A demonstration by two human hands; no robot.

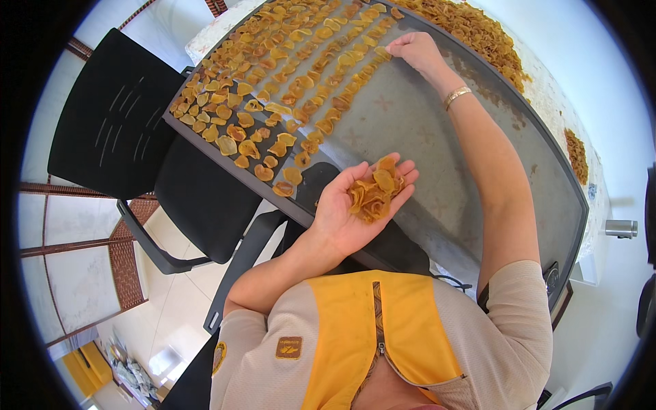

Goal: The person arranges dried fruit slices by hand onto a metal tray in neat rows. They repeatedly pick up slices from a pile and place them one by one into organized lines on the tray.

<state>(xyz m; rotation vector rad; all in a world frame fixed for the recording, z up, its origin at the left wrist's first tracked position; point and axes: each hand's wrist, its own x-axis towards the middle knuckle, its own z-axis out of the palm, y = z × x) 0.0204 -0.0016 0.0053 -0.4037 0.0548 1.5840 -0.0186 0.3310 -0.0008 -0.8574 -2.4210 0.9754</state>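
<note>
Palm up, my left hand point(346, 215) cups a small heap of dried yellow-brown slices point(376, 190) over the near edge of a dark-framed mesh tray point(425, 133). Rows of similar curled slices point(302, 82) cover the tray's left part. My right hand point(417, 54), with a bracelet at the wrist, reaches to the far side of the tray. Its thumb and fingertips pinch a yellow slice point(382, 52) at the far end of the rightmost row. Whether that slice rests on the mesh cannot be told.
Beyond the tray, a large pile of slices point(482, 41) lies on a patterned cloth point(551, 97), with a smaller pile point(577, 156) to the right. A metal cup point(621, 228) is at the far right. Black office chairs point(118, 113) stand at the left, close to the tray's edge.
</note>
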